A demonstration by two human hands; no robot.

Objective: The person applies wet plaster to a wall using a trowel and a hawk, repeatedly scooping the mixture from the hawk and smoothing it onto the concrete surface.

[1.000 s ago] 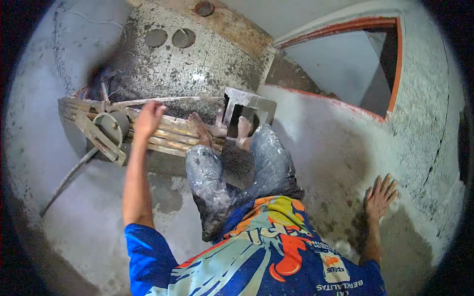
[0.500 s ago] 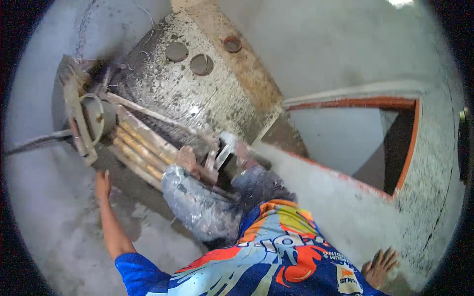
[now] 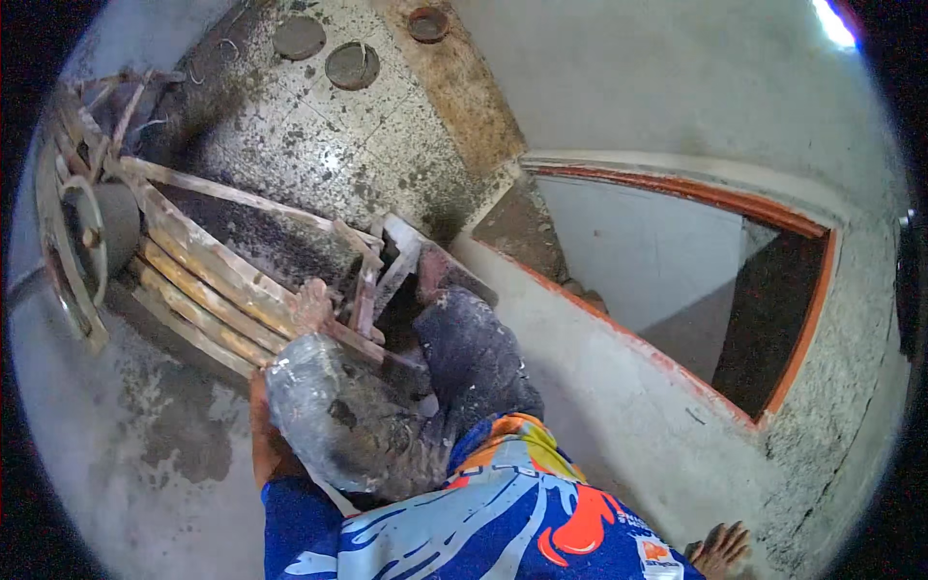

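At the lower left edge of the wooden frame (image 3: 208, 290), head view: the person's left forearm (image 3: 263, 435) runs down behind the raised left knee (image 3: 333, 416) in dust-caked trousers. The left hand itself is hidden by that knee, so I cannot tell whether it grips a slat or merely rests. The frame is slatted, ladder-like and mortar-stained, and lies tilted across a spattered concrete slab (image 3: 387, 164) with round lids (image 3: 353, 66) near its far edge; a wheel (image 3: 92, 237) sits at the frame's left end. Both bare feet are on the frame's right end, left foot (image 3: 311, 304) on the slats and right foot (image 3: 430, 275) by the cross-pieces. The right hand (image 3: 720, 553) is at the bottom right, well apart from the frame, fingers spread flat on the grey wall top (image 3: 619, 416) and holding nothing. Beyond the wall is an opening with an orange-red rim (image 3: 677, 193). Judgement: the step in hand is bracing on the frame, weight shared between feet and right palm. Any next move calls for a secure left-hand hold on the near slat before weight shifts.
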